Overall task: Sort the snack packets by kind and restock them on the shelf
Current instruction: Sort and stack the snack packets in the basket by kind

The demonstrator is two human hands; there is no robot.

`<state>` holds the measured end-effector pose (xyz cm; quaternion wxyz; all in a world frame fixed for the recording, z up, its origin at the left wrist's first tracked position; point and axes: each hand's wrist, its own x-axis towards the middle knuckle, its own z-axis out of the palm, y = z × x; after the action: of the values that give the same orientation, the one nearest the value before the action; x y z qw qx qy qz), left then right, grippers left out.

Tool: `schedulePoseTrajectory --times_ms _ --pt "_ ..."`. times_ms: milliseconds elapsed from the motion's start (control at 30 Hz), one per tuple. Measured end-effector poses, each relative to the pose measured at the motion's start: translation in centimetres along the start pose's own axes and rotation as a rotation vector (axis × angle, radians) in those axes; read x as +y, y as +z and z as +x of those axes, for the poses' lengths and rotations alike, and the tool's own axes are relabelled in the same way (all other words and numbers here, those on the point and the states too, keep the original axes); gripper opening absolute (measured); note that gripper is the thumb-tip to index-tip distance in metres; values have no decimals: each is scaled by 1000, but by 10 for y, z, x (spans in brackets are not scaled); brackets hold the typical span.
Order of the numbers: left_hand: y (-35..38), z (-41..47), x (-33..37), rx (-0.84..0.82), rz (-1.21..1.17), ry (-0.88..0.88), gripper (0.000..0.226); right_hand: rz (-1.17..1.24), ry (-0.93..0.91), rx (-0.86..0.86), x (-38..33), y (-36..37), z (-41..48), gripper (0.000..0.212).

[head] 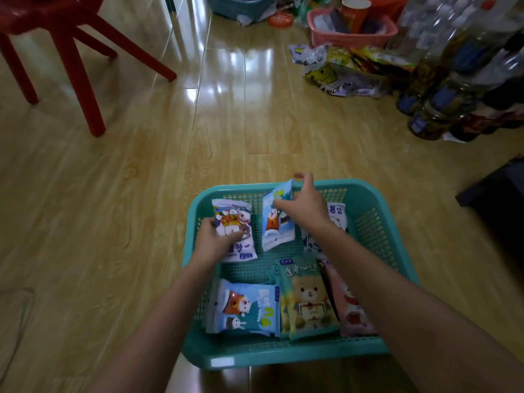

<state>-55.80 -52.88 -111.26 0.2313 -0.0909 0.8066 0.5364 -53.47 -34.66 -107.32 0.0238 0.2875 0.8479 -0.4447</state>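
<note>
Teal basket (285, 356) sits on the wooden floor (113, 194), both hands inside it. No shelf in view.

- Left hand (213, 239): fingers (230, 239) curled onto the lower edge of a white bear packet (233, 221), far-left corner of the basket.
- Right hand (305, 207): thumb in front, other fingers over the top edge, pinching a blue packet (276, 226) that stands tilted against the far wall.
- Near row, lying flat: a second blue packet (246, 307), a green bear packet (307, 299) and a pink packet (351, 310), side by side and overlapping at the edges.
- Another white packet (338, 212) lies partly under the right forearm.

Judgement: sorting stage, kinds only partly grouped. The held blue one seems to match the near blue packet, so it likely belongs with it; likewise the two white ones.

To do it well: grip by the sealed edges, not the puffed middle, since the foil is slippery and the contents may crush. Lift clear before crossing, or the forearm drags the white one underneath. Lay faces up, prints the same way.

Around: red stool (71, 41), pink basket (351, 38), bottles (442, 89).
</note>
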Motion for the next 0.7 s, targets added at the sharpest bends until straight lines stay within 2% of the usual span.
schedulePoseTrajectory --times_ms 67,167,233,467,567,700 --pt "-14 -3 10 9 -74 30 44 66 -18 -5 -5 -17 -10 72" --pt "-35 -12 20 42 -169 28 44 133 -46 -21 -3 -31 -32 40" --pt "-45 -20 24 49 -222 28 39 192 -33 -32 1 -33 -54 28" --pt "-61 -50 19 66 -309 -25 38 171 52 -143 21 0 -133 32" --pt "-60 -60 17 40 -334 -34 29 290 129 -230 27 22 -152 32" --pt "-59 -70 17 5 -397 -67 15 307 197 -289 30 38 -160 29"
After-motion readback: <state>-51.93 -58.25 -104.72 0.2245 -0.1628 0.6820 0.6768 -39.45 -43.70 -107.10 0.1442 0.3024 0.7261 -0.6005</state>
